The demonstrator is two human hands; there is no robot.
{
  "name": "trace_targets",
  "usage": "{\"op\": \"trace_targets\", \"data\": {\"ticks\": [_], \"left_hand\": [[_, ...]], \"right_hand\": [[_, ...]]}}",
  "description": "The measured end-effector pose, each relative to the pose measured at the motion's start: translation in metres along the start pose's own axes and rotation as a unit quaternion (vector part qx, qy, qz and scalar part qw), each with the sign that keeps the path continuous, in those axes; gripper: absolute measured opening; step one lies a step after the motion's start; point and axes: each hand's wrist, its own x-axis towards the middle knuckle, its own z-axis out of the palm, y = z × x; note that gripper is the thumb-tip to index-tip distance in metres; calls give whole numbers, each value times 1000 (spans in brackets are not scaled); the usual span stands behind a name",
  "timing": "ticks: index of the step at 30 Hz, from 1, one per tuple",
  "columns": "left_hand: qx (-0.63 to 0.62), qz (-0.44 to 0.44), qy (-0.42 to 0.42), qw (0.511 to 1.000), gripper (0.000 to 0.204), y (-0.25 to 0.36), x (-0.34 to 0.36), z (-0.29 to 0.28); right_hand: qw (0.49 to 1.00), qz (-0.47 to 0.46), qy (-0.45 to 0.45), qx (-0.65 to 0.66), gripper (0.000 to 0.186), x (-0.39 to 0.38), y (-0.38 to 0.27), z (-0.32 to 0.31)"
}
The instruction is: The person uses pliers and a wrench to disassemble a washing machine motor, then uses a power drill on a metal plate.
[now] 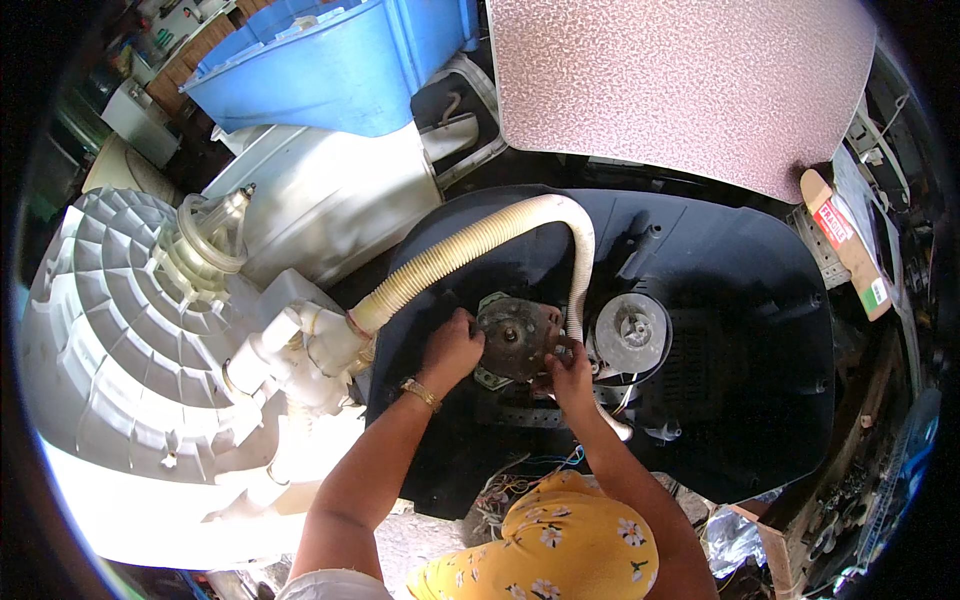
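Yellow floral cloth (575, 535) fills your foreground, toward six o'clock of the dark round unit (500, 350) you are handling. That unit, a short shaft at its middle, sits near the centre of your view, over the black plastic base (740, 420). Your hands are apart, on opposite sides of it. Your left hand (455, 348), with a gold-toned band (420, 394) at the wrist, has its fingers curled against the rim at nine o'clock. Your right hand (571, 378) has bent fingers at the edge at four o'clock. You cannot tell from here whether either is clamped tight. At three, just beyond the ribbed hose (460, 252), lies a pale round disc (630, 345). Thin wires (565, 457) lie at five, a large white ribbed drum (120, 330) at nine, a blue tub (320, 85) at eleven and a pink speckled panel (680, 90) at one.
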Motion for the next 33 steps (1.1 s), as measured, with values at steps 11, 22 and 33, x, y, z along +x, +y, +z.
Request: {"op": "trace_targets", "data": {"ticks": [11, 22, 33], "left_hand": [[52, 41, 48, 997, 42, -7, -3, 10], [34, 60, 51, 996, 46, -6, -7, 12], [13, 45, 35, 998, 46, -5, -7, 11]], "right_hand": [[974, -111, -20, -195, 33, 30, -9, -12], [968, -134, -24, -210, 50, 19, -29, 3], [955, -161, -29, -248, 51, 34, -18, -7]]}}
